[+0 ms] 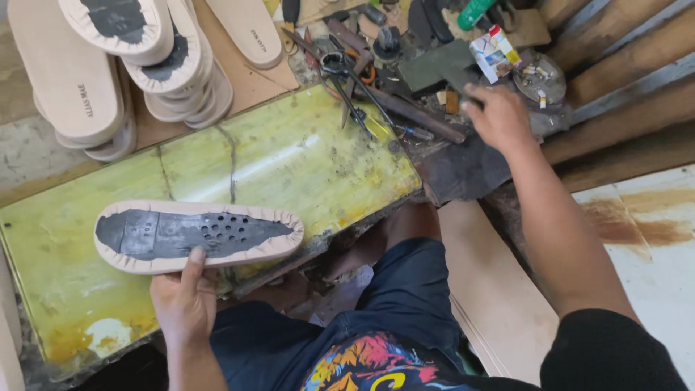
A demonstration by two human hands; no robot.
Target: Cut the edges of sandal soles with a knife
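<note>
Holding beige shoe sole with dark perforated insert (197, 236) on yellow-green slab (304, 156): left hand (182, 300) grips; right hand (499, 119), grip unclear, among tools beyond slab.

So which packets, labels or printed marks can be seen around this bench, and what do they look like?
Small carton: among the tools at the top, beyond the right hand; boxy, white with red, blue and yellow.
Printed marks: small dark stamps on two beige insoles, one at far left, one at top centre.
No screens or signs.

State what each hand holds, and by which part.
The left hand holds the shoe sole by its near long edge. What the right hand holds among the tools cannot be told.
</note>
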